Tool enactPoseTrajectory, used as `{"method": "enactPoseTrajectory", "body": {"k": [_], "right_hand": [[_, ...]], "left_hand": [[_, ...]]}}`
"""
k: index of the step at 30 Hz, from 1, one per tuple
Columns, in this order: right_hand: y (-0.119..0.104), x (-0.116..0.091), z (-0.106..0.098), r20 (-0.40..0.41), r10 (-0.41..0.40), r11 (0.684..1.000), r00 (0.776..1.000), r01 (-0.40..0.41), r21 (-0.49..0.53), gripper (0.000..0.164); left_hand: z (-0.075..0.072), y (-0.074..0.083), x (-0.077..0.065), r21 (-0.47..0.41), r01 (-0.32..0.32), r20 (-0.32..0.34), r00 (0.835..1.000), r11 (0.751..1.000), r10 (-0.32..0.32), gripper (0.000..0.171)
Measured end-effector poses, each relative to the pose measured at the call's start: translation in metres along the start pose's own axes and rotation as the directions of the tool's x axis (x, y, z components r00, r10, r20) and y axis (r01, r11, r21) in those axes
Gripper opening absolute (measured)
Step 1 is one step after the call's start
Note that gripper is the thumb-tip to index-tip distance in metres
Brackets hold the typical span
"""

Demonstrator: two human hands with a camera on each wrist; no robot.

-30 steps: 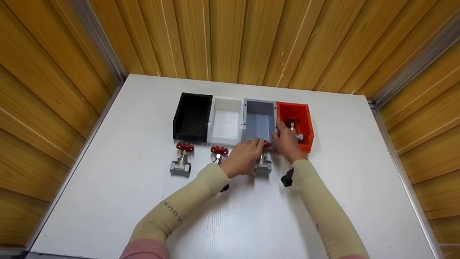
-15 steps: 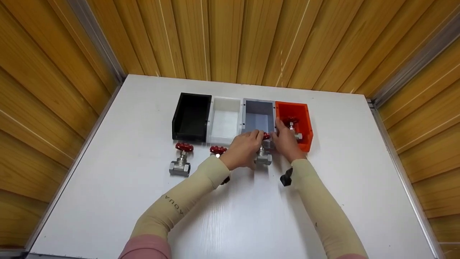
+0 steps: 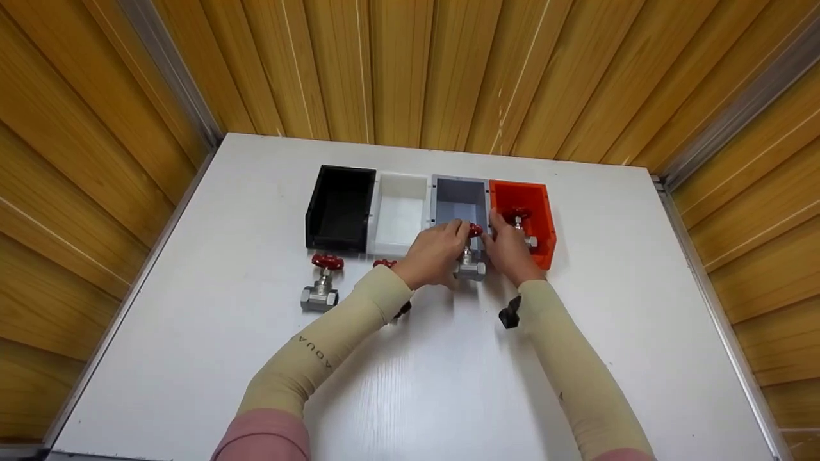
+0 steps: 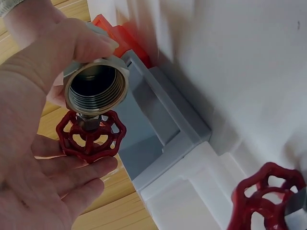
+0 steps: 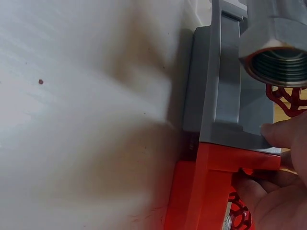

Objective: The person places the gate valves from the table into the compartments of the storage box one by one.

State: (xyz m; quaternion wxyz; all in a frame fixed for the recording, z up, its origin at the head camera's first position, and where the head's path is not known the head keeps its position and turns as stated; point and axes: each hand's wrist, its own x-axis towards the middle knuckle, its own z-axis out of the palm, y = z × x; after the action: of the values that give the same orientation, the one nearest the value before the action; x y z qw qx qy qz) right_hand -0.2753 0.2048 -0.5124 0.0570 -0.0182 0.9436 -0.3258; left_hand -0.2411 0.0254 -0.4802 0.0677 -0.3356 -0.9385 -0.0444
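My left hand [image 3: 435, 253] holds a gate valve [image 3: 471, 269] with a silver body and red handwheel, just over the front of the grey bin [image 3: 461, 191]. In the left wrist view the thumb presses the valve's body [image 4: 96, 88] and the fingers lie behind the handwheel [image 4: 91, 139]. My right hand [image 3: 512, 253] pinches the adjoining side walls of the grey bin and the orange bin [image 3: 546, 221]. In the right wrist view its thumb is at the grey edge [image 5: 254, 139] and its fingers reach inside the orange bin. Another gate valve [image 3: 519, 221] lies in the orange bin.
Left of the grey bin stand a white bin [image 3: 402, 208] and a black bin [image 3: 343, 208] in the same row. One gate valve [image 3: 322, 282] stands before the black bin. Another valve's red handwheel [image 3: 385, 263] shows behind my left forearm. Wood-look panels [image 3: 397, 77] close off the back.
My left hand has carried the gate valve up from the table and forward to the grey bin's front. The right hand has stayed at the bin walls.
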Motion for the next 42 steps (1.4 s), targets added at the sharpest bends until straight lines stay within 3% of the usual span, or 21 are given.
{"method": "enactPoseTrajectory", "body": {"k": [6, 22, 31, 42], "right_hand": [[0.001, 0.002, -0.001, 0.004, 0.011, 0.999, 1.0, -0.012, 0.032, 0.066], [0.0, 0.0, -0.002, 0.004, 0.004, 0.999, 1.0, -0.004, 0.048, 0.062], [0.0, 0.0, -0.002, 0.002, 0.009, 0.999, 1.0, -0.009, 0.042, 0.062], [-0.003, -0.002, -0.002, 0.036, 0.056, 0.997, 0.998, -0.057, 0.042, 0.064]], "left_hand": [[0.001, -0.005, 0.007, -0.005, 0.014, 0.002, 1.0, 1.0, -0.014, 0.099], [0.002, -0.014, 0.022, 0.015, 0.062, 0.053, 0.997, 0.998, -0.062, 0.105], [0.004, -0.017, 0.032, 0.015, 0.066, 0.055, 0.996, 0.998, -0.067, 0.094], [0.005, -0.021, 0.041, 0.01, 0.094, 0.095, 0.991, 0.995, -0.095, 0.103]]}}
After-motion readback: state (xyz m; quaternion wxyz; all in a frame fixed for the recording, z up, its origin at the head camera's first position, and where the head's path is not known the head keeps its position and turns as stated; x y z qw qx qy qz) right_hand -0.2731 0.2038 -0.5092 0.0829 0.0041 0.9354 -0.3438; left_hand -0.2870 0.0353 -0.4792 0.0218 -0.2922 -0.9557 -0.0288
